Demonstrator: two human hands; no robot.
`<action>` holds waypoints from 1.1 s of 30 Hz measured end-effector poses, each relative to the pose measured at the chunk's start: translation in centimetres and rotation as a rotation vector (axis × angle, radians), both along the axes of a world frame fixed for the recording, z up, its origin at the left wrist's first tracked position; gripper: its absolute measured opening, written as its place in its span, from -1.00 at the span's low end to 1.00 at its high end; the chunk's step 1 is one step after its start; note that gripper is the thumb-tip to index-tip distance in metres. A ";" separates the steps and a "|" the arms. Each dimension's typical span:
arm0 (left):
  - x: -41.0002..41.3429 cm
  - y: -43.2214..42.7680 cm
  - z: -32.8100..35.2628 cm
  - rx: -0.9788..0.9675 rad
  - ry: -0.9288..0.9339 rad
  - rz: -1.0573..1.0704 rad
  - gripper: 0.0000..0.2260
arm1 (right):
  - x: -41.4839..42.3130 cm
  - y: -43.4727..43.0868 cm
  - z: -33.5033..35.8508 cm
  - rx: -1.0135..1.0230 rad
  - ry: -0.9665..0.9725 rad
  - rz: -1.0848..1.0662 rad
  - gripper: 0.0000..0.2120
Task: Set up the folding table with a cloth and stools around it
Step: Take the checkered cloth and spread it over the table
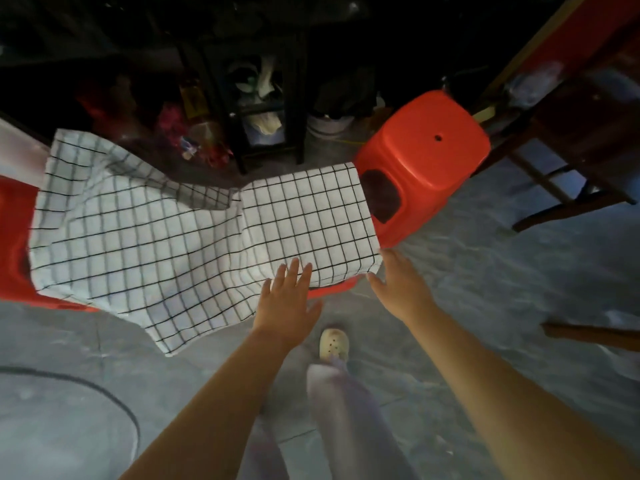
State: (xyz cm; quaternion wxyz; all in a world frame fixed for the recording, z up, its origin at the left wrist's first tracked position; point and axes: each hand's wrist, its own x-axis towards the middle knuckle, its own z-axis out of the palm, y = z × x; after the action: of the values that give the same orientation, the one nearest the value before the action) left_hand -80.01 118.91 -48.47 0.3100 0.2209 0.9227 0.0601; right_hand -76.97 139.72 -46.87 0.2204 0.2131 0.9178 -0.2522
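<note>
Fingers of the left hand and right hand are spread at the checked cloth (spreading is judged in hand), which must next be squared on the table.

The room is dim, and the back is almost black. Soft light falls on the checked cloth and the grey floor. Everything looks a bit blurry. Straight lines bend near the edges.

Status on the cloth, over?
Left hand flat on cloth, right hand open at its corner. Cloth rumpled over table. Red stool beside.
</note>
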 end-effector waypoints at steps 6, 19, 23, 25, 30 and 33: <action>-3.6 5.4 -8.0 -0.079 0.009 -0.056 -0.36 | -3.7 5.6 -9.7 -0.071 -0.025 -0.041 -0.41; -2.7 6.6 -18.3 -0.109 0.077 -0.045 -0.34 | -3.6 7.9 -19.4 -0.210 -0.065 -0.233 -0.44; -2.2 6.4 -18.9 -0.065 0.117 -0.021 -0.32 | -3.7 7.7 -19.9 -0.258 -0.047 -0.215 -0.56; -2.2 6.3 -19.0 -0.055 0.126 -0.011 -0.32 | -3.6 7.6 -20.0 -0.271 -0.035 -0.217 -0.62; -2.3 6.1 -18.8 -0.081 0.119 -0.044 -0.33 | -2.8 7.3 -19.6 -0.228 0.071 -0.241 -0.70; -2.4 5.6 -18.7 -0.084 0.098 -0.060 -0.33 | -2.5 7.4 -19.4 -0.189 0.118 -0.257 -0.76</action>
State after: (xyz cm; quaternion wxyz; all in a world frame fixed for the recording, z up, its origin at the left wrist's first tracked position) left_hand -82.41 124.56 -67.14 0.2751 0.2382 0.9314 0.0013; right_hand -79.47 147.08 -66.24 0.1511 0.2920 0.8665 -0.3756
